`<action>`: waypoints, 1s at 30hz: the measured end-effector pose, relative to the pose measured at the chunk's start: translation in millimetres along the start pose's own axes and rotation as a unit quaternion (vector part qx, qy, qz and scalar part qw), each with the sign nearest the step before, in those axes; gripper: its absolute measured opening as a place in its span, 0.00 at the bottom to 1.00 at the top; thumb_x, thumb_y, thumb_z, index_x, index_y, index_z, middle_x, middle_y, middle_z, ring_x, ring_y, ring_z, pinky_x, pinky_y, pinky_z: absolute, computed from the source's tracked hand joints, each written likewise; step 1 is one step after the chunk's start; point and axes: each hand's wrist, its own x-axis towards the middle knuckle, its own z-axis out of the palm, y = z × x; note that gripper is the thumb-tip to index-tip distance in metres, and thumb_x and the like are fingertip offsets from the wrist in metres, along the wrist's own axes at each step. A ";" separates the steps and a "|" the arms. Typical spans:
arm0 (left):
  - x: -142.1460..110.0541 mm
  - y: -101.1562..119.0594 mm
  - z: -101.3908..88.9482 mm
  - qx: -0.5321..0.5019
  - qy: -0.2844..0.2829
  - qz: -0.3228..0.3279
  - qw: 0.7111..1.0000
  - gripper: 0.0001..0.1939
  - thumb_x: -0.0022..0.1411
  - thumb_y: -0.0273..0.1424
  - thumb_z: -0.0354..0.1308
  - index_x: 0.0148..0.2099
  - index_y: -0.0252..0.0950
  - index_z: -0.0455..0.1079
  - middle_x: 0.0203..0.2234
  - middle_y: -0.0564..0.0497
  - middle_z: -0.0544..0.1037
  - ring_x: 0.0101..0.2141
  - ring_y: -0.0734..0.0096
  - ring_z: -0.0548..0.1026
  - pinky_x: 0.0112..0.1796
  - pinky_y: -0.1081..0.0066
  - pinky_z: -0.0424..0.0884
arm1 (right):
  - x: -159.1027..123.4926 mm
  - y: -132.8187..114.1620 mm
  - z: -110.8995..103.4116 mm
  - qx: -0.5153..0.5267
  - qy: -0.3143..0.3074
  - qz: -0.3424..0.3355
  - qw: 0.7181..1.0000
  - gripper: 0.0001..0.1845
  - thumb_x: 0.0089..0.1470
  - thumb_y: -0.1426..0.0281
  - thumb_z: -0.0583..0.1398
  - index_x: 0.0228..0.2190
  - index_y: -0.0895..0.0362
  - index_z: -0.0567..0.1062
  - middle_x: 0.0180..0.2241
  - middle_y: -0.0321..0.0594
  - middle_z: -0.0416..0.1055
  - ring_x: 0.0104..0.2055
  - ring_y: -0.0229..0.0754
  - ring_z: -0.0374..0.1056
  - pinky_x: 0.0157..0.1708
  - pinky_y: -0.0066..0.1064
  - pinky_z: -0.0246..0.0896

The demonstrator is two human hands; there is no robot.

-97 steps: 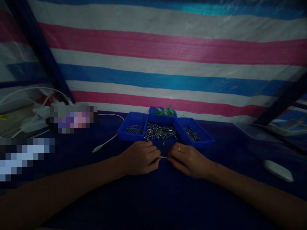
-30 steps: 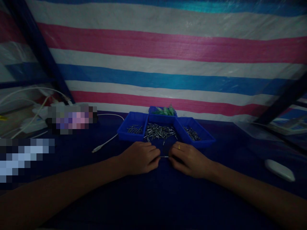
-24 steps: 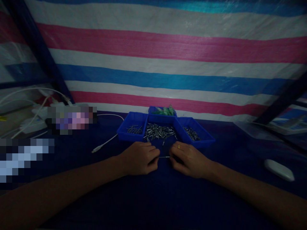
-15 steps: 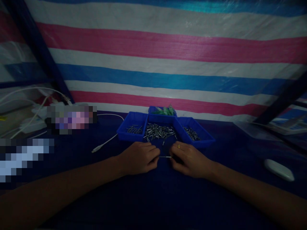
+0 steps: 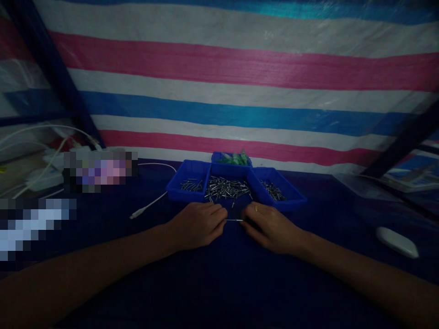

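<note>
My left hand (image 5: 199,225) is closed in a pinch on the left end of a thin metal pin (image 5: 233,220), which lies level between my hands. The pin looks thicker toward its right end, much like a blind rivet. At that other end, my right hand (image 5: 270,227), with a ring on one finger, is also pinched shut; its fingertips partly hide the tip. Just beyond my hands lies a loose pile of similar metal pins (image 5: 228,187). Blue bins with more pins flank it: the left bin (image 5: 178,194) and the right bin (image 5: 291,200).
Behind the pile, a small blue bin (image 5: 215,161) holds green pieces (image 5: 236,158). A white cable (image 5: 151,204) with a plug lies at left, near pixelated items. A white rounded object (image 5: 397,242) rests at right. Striped sheeting (image 5: 240,68) hangs behind the dark blue table (image 5: 219,288).
The pin and the fingertips holding it have shifted slightly up in the view, away from me. Both hands keep their pinch; the bins and pile look the same.
</note>
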 end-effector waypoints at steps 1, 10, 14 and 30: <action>0.2 0.1 0.0 0.002 0.001 -0.002 1.000 0.07 0.63 0.27 0.44 0.33 0.33 0.61 0.26 0.52 0.69 0.26 0.73 0.67 0.27 0.73 0.63 | -0.1 0.1 0.2 -0.001 0.001 0.001 1.000 0.05 0.57 0.73 0.49 0.30 0.58 0.63 0.27 0.40 0.63 0.27 0.37 0.59 0.27 0.29 0.56; 0.3 -0.4 0.7 -0.007 0.010 -0.016 1.000 0.10 0.64 0.29 0.42 0.33 0.33 0.61 0.24 0.52 0.69 0.26 0.73 0.68 0.27 0.73 0.63 | 0.1 2.4 2.2 -0.010 0.000 0.008 1.000 0.11 0.61 0.70 0.45 0.32 0.59 0.64 0.27 0.40 0.63 0.28 0.38 0.59 0.29 0.30 0.57; 0.2 -1.2 0.8 -0.008 0.009 -0.013 1.000 0.11 0.65 0.29 0.41 0.33 0.33 0.62 0.24 0.52 0.70 0.26 0.73 0.68 0.27 0.73 0.63 | 0.5 2.6 1.6 -0.010 -0.001 0.000 1.000 0.14 0.62 0.70 0.43 0.30 0.59 0.64 0.26 0.40 0.62 0.27 0.38 0.58 0.29 0.30 0.57; 0.5 -1.1 2.0 -0.014 0.017 -0.023 0.999 0.11 0.66 0.29 0.40 0.34 0.33 0.62 0.24 0.52 0.70 0.25 0.73 0.68 0.27 0.73 0.63 | 0.5 2.0 2.9 -0.019 0.010 0.000 1.000 0.12 0.61 0.70 0.45 0.32 0.59 0.66 0.27 0.41 0.64 0.28 0.38 0.61 0.28 0.30 0.59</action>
